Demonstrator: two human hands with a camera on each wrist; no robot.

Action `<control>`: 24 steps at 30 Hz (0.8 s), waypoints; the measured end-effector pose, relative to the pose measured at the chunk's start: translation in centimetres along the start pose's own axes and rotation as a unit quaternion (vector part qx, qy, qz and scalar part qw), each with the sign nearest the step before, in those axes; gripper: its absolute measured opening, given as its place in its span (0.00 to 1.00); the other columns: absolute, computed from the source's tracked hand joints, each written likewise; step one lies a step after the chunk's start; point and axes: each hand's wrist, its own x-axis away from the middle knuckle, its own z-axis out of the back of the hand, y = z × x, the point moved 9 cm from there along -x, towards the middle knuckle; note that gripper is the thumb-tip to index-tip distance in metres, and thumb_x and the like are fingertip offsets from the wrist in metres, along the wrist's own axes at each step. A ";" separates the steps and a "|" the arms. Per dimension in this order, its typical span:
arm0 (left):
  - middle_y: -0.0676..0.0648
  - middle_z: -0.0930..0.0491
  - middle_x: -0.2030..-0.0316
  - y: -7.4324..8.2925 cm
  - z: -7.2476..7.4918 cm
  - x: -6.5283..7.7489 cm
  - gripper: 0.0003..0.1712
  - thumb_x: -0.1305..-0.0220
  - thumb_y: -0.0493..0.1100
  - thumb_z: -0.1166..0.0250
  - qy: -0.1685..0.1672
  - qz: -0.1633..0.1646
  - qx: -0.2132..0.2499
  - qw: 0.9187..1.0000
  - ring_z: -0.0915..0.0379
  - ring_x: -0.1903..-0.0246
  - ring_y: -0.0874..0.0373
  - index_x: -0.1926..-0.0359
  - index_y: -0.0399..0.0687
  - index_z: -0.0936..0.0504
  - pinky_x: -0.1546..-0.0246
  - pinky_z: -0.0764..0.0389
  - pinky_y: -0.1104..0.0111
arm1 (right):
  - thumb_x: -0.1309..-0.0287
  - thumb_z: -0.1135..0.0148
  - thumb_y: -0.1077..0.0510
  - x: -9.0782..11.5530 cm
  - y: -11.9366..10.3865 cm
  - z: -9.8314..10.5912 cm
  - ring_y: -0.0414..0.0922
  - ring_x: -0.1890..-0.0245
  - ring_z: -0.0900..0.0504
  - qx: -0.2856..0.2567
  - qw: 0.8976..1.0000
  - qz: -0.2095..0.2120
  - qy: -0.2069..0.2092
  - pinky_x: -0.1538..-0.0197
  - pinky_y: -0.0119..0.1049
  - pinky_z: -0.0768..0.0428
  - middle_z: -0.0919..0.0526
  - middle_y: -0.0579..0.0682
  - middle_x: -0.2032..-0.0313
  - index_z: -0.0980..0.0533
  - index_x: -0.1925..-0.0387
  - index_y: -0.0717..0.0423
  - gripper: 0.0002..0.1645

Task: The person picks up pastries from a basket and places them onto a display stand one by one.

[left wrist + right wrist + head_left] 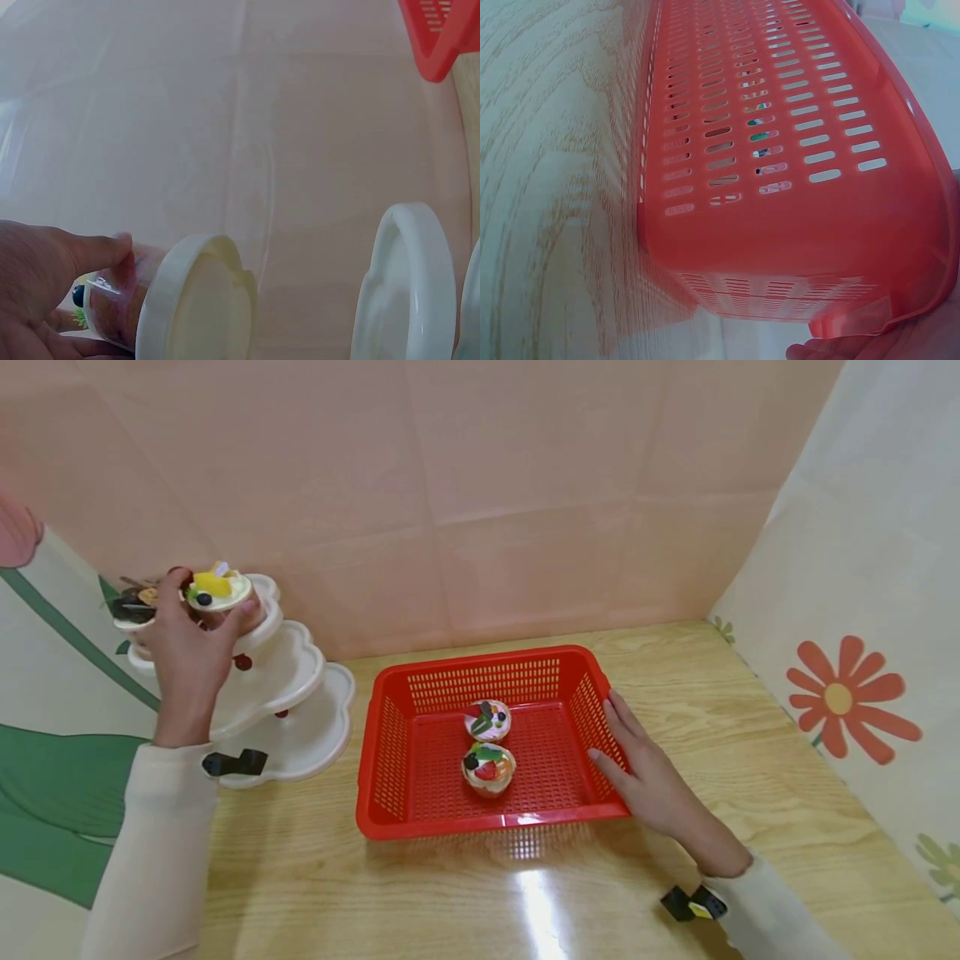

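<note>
At the top tier of a white tiered stand (303, 735), my left hand (191, 643) grips a cupcake (219, 589) topped with cream, yellow fruit and a dark berry. The left wrist view has its clear cup (120, 300) between thumb and fingers, against the tier (196, 300); whether it bears weight there I cannot tell. A second cupcake with dark topping (135, 606) sits just left, partly behind that hand. My right hand (652, 772) holds the right rim of a red plastic basket (487, 822), thumb over the inner side. Two fruit-topped cupcakes (487, 720) (488, 770) stand inside it.
The basket stands on a wood-grain table (420, 893), right of the stand. A pinkish sheet (525, 485) hangs behind, and a flower-printed sheet (862, 568) borders the right side. The stand's lower tiers (281, 672) jut out below my left hand.
</note>
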 end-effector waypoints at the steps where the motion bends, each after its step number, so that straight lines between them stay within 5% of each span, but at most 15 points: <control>1: 0.47 0.33 0.31 -0.1 0.0 0.0 0.46 0.36 0.60 0.32 -0.003 0.004 0.000 1.000 0.34 0.51 0.58 0.23 0.64 0.43 0.56 0.29 0.79 | 0.26 0.45 0.48 0.0 0.0 0.0 0.64 0.23 0.50 0.000 1.000 0.000 0.000 0.36 0.69 0.34 0.61 0.53 0.19 0.55 0.20 0.58 0.46; 10: 0.45 0.42 0.24 0.1 -0.2 0.1 0.45 0.27 0.55 0.40 -0.047 0.009 -0.013 0.999 0.35 0.36 0.53 0.20 0.54 0.52 0.34 0.29 0.64 | 0.26 0.45 0.48 0.0 0.1 0.1 0.65 0.24 0.48 -0.002 1.000 0.001 0.003 0.39 0.68 0.31 0.61 0.53 0.19 0.55 0.20 0.57 0.46; 19: 0.40 0.44 0.24 0.5 -0.3 0.7 0.48 0.27 0.60 0.43 -0.086 0.000 -0.026 0.996 0.37 0.36 0.48 0.19 0.50 0.58 0.35 0.28 0.64 | 0.26 0.44 0.50 -0.1 0.2 0.0 0.65 0.25 0.47 -0.005 1.000 0.002 0.003 0.41 0.67 0.28 0.61 0.52 0.19 0.55 0.20 0.57 0.46; 24: 0.41 0.50 0.22 0.6 -0.2 0.9 0.49 0.26 0.57 0.42 -0.098 -0.003 -0.001 0.995 0.41 0.28 0.48 0.19 0.50 0.61 0.31 0.33 0.59 | 0.26 0.44 0.50 -0.1 0.3 0.0 0.65 0.24 0.49 -0.006 1.000 0.000 0.002 0.38 0.68 0.31 0.61 0.52 0.19 0.55 0.20 0.57 0.46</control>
